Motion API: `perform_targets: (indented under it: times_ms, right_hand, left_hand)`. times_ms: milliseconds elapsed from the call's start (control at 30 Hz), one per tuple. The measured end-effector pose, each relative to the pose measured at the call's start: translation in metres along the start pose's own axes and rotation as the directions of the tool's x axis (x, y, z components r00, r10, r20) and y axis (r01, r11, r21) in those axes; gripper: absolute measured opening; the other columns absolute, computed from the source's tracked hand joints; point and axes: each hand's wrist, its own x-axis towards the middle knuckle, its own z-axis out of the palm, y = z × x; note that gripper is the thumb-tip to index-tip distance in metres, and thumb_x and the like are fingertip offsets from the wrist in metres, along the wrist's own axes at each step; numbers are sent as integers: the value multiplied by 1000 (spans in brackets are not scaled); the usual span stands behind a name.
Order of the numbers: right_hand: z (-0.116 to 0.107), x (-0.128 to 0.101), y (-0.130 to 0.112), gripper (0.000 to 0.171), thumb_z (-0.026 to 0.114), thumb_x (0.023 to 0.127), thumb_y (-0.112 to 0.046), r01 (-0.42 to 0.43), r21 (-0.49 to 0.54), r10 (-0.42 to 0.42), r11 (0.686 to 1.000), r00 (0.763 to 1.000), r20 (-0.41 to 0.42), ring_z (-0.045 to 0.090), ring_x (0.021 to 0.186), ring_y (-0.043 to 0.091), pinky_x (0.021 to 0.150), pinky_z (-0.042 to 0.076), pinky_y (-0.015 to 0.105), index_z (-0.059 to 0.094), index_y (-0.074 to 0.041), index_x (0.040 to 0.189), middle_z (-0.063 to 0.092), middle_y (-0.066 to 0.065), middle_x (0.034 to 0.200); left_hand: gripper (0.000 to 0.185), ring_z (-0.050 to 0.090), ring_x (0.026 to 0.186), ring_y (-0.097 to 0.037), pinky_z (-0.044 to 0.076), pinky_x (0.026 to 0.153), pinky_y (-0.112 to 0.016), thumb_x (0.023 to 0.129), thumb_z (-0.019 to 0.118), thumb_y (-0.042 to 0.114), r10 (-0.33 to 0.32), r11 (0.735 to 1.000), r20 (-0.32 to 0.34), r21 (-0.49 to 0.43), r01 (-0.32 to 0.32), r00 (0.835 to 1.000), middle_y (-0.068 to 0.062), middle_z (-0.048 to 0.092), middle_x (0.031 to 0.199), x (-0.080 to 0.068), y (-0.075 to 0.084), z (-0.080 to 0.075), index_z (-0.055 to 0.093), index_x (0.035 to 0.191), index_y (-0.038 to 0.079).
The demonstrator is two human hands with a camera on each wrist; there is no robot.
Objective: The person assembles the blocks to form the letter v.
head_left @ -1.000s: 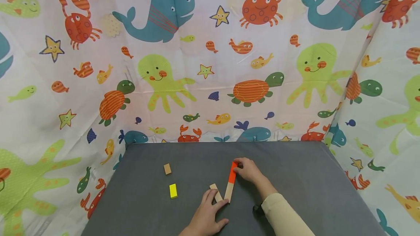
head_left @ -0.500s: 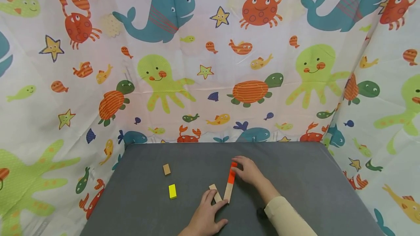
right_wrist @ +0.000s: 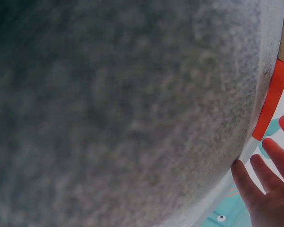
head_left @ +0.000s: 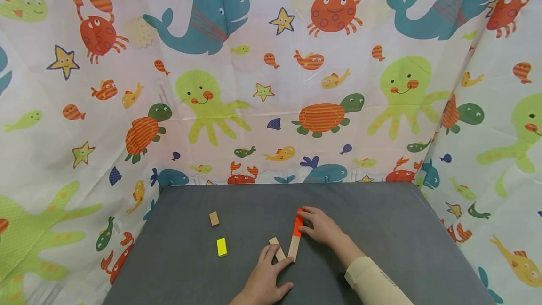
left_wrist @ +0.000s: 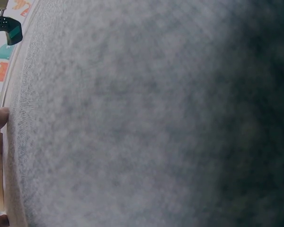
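Pale blocks [head_left: 293, 247], two in all, are forming a V on the bench [head_left: 360, 220], one red block [head_left: 298, 226] extending its right side; one tan block [head_left: 214, 219] and one yellow block [head_left: 222, 247] are lying apart. Fingers spread, the left hand [head_left: 263, 274] is touching the pale pair, the right hand [head_left: 321, 227] lying at the red block.
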Motion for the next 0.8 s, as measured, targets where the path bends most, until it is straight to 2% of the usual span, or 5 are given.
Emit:
perform_targets:
  times_ms: [200,367,533,667,800]
  right_hand:
    - [2,0,-1,50,73,93,-36,-28,-42,29,999,999,28,51,136,37,111,43,54,65,-14,137,54,15,147]
    - [0,0,-2,50,72,94,-36,-47,-37,48,998,998,44,50,136,37,110,43,55,64,-15,138,52,14,149]
    - [-1,-1,-4,50,71,94,-37,-45,-35,47,998,998,46,51,135,38,109,44,56,64,-15,139,51,14,150]
    - [-1,-2,-5,50,72,94,-35,-33,-22,34,999,999,41,52,134,39,108,44,57,64,-14,138,52,15,150]
    - [-1,-2,-6,50,71,94,-35,-35,-28,37,999,998,47,51,135,39,109,44,56,63,-15,139,51,14,151]
  left_hand:
    - [58,35,137,-32,51,100,-53,87,73,57,15,1000,-4,25,-15,1000,-8,39,149,1,0,-1,57,140,41]
    - [57,41,133,-30,47,102,-55,87,70,62,50,993,-31,104,-46,998,-8,43,145,4,1,-1,57,139,42]
    - [53,45,129,-29,43,107,-56,90,61,67,72,984,-56,165,-62,996,-8,48,140,8,0,-2,60,136,42]
    - [52,46,128,-29,43,107,-57,92,56,69,64,988,-65,144,-54,996,-7,50,136,10,-1,-3,60,136,42]
    - [57,45,129,-27,46,102,-57,94,57,65,81,993,-104,89,-72,991,-7,48,140,9,0,-4,51,145,41]
